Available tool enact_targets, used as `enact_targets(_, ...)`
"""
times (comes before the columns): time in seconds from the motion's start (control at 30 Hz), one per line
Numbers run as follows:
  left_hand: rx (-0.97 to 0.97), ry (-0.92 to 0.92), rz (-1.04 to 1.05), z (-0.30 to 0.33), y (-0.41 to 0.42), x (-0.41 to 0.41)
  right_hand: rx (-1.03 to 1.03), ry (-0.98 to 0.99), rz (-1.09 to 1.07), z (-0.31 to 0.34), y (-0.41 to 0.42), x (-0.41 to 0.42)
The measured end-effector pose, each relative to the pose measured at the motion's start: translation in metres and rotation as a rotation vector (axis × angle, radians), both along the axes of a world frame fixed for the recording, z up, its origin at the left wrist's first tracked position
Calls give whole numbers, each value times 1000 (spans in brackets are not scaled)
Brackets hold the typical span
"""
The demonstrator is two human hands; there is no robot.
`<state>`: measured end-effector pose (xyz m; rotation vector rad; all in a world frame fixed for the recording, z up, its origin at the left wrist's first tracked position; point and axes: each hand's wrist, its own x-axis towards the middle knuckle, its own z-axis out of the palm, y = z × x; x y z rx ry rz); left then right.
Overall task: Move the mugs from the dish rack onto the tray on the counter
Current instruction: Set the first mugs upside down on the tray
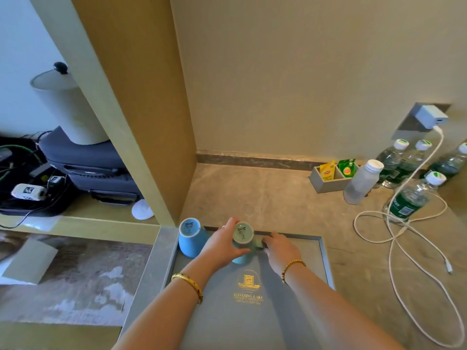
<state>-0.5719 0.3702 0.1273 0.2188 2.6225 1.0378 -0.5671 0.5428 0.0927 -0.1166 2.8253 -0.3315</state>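
Two upturned pale-blue ceramic mugs on the grey framed tray (324, 258), far-left corner. Left hand (225, 245) wraps the right-hand mug (242, 236); right hand (279, 248) closed on its handle. Left-hand mug (189, 238) stands just beside, untouched.

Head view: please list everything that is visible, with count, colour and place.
Mugs: 2, blue, upside down at tray's far left.
Tray: 1, grey, gold logo, near counter edge.
Bottles: 5, clear, white caps, counter right.
Tea box: 1, grey, yellow and green packets, by wall.
Charger: 1, white, in wall socket.
Cable: 1, white, looped on counter.
Lamp: 1, white, left shelf.
Bag: 1, dark, under lamp.
Left hand: on second mug's side.
Right hand: at its handle.
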Motion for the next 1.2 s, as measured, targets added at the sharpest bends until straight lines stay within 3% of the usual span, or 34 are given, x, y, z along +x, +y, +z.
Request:
enact_targets(0.67, -231, 10, -82, -20, -6, -14, -17, -49, 63, -13, 2, -10)
enact_targets(0.8, -280, 147, -114, -4, -18, -15, -258, -65, -29, -13, 0, -8)
enact_targets(0.9, -237, 344, 37, 9, -40, -16, -531, 4, -131, -5, -8, -5)
enact_targets(0.97, -308, 423, 117, 12, -57, -16, -721, 62, -202, 5, -18, -4)
enact_targets(1.07, -439, 294, 235, 14, -75, -9, -863, 73, -193, 22, -33, -4)
enact_targets(1.2, -434, -2, 276, 9, -83, -4, -658, -67, -35, 25, -47, -4)
